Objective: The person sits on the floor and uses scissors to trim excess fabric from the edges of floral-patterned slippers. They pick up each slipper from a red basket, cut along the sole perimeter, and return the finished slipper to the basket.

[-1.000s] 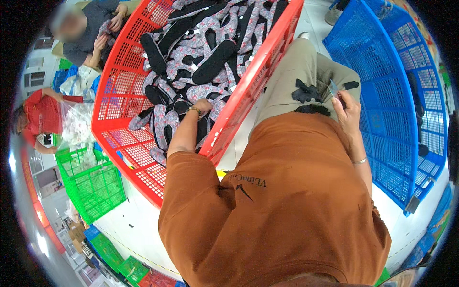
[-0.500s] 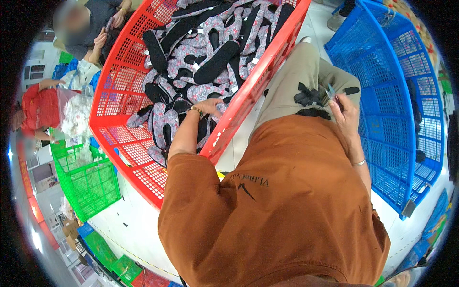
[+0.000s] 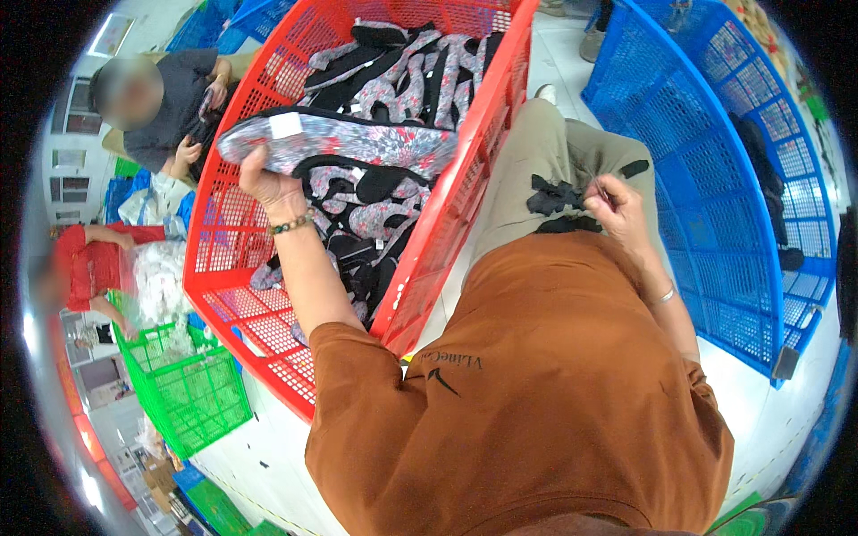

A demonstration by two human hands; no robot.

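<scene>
The floral-print fabric piece (image 3: pixel 340 143), long and flat with a small white tag near its left end, was held up over the red crate (image 3: pixel 223 268), lying roughly level across the crate's left half. The left hand (image 3: pixel 268 183) gripped it at its left end, fingers curled under and thumb closed over the edge, a beaded bracelet (image 3: pixel 292 224) on the wrist. Beneath it the crate was heaped with more black and floral pieces (image 3: pixel 393 80), piled toward the far end. Across on the right, the right hand (image 3: pixel 617 201) rested over the lap, thumb and forefinger pinched together on something thin that I could not make out, touching a small bunch of black scraps (image 3: pixel 554 196) lying on the khaki trousers (image 3: pixel 545 152). A thin bangle (image 3: pixel 663 296) sat on that wrist. Further right stood a blue crate (image 3: pixel 715 179), dark cloth showing behind its mesh wall. On the far left another person in a grey top (image 3: pixel 174 98) sat beside the red crate, and nearer, a green crate (image 3: pixel 192 402) stood on the white floor.
</scene>
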